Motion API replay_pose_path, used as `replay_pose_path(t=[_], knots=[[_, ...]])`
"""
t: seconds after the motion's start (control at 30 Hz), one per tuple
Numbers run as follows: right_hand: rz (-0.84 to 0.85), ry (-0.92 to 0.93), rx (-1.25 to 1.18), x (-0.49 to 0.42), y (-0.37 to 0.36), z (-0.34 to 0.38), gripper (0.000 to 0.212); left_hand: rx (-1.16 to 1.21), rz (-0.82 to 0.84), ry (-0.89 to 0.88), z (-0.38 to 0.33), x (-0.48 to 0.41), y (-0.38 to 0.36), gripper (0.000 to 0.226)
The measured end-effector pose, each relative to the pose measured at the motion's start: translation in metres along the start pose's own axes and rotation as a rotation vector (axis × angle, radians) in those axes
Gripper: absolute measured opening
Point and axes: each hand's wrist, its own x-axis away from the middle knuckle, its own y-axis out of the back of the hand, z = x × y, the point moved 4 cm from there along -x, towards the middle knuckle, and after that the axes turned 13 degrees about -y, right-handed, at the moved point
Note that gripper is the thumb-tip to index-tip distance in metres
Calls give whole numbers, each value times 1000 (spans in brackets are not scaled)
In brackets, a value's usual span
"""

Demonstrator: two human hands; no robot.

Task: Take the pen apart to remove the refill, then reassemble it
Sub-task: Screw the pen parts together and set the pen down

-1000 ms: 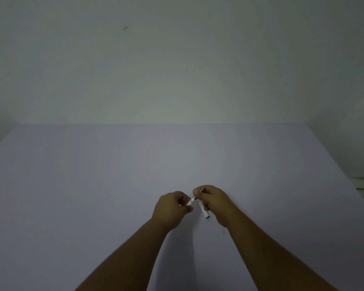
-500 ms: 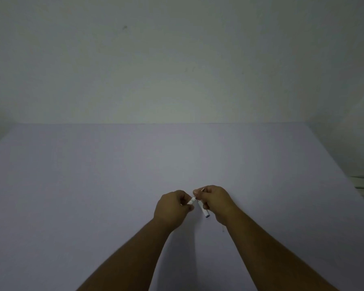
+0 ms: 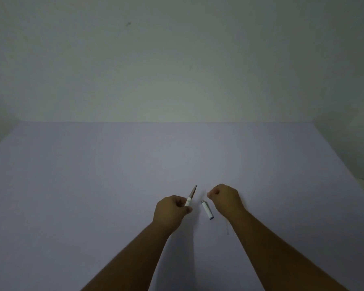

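A: What surface lies nearest the camera?
B: A pale lilac table (image 3: 93, 196), dimly lit; two bare forearms reach over it from the near edge.

A: Where are the pen's parts?
B: The left hand (image 3: 169, 210) is closed around the pen front section (image 3: 190, 197) — white near the fingers, dark and tapered toward the tip, pointing up and away. The white barrel piece (image 3: 207, 209) lies on the table between the hands, apart from both. A thin pale refill (image 3: 227, 226) lies beside the right wrist.

A: And the right hand (image 3: 225, 197)?
B: Curled into a loose fist — whether it holds anything cannot be told.

A: Farthest back?
B: A plain grey-white wall (image 3: 177, 59).
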Motion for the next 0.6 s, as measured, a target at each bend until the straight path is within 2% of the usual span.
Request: replay_pose_path(t=[0.2,0.37,0.47,0.6], knots=[[-18,25,250,0,-35,-11,31,132,9,48,9,3,-6,10],[-60,58,205,0,-40,-12,29,159,29,58,11,5,-7,10],[-35,12,-30,0,-31,-7,20,160,39,56,11,6,-7,10],[148,-177,-723,-2,-12,8,10,162,66,50,8,7,-7,11]])
